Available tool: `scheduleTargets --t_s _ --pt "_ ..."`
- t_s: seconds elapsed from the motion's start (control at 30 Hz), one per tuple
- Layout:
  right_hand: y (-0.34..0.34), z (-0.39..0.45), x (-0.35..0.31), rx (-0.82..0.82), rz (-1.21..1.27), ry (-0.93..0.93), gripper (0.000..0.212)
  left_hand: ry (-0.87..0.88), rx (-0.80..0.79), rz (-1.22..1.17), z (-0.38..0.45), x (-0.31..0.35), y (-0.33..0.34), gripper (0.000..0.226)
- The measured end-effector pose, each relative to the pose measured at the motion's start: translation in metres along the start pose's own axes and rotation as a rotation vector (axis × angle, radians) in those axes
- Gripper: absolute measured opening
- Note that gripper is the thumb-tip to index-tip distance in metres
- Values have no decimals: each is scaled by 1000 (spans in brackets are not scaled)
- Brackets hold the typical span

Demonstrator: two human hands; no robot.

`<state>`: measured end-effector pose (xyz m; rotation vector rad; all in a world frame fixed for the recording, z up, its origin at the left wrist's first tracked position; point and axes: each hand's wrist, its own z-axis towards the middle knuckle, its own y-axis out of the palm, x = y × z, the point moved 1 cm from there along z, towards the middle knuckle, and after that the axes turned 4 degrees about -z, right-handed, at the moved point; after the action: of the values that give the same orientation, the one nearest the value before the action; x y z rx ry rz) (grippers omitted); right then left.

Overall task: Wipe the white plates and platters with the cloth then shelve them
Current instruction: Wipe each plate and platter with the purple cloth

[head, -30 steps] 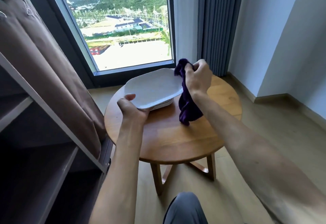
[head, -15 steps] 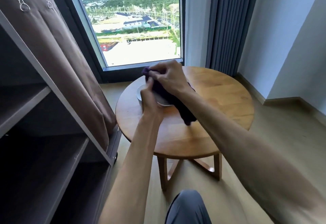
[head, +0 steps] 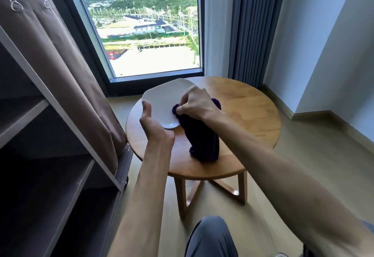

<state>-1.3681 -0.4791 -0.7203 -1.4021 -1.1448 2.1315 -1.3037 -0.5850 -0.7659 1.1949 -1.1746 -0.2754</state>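
While the left hand (head: 155,127) grips the near edge of a white platter (head: 165,103), thumb lying along its rim and fingers curled underneath, the right hand (head: 195,103) bunches a dark purple cloth (head: 202,137) in closed fingers and presses it against the platter's right side. The platter is held tilted above the round wooden table (head: 242,115), its face turned toward the camera. Most of the cloth hangs down below the right hand, its lower end at or just above the tabletop; which one I cannot tell. To the left stands an open shelving unit (head: 50,135) with a brown fabric cover (head: 66,64) pulled aside. Behind the table are a large window (head: 145,34) and a grey curtain (head: 249,26). A knee in grey trousers (head: 210,236) shows at the bottom.
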Motion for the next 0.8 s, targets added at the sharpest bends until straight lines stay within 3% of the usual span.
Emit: scheduleTargets --t_s 0.2,0.37,0.43,0.5,0.67,0.8 --pt "-16 18 26 219 -168 120 15 72 -65 128 -11 -2 -4 34" --pt "-20 29 20 379 -50 102 17 165 -153 320 -13 -4 20 55" --pt "-23 31 15 399 37 88 17 217 -156 448 -15 -3 27 64" --pt "-26 31 8 404 104 46 16 279 -160 531 -13 -4 32 59" --pt "-31 22 -10 458 258 -43 13 280 -177 505 -11 -12 46 27" --pt "-40 15 -25 341 442 -141 8 261 -180 455 -18 -9 64 35"
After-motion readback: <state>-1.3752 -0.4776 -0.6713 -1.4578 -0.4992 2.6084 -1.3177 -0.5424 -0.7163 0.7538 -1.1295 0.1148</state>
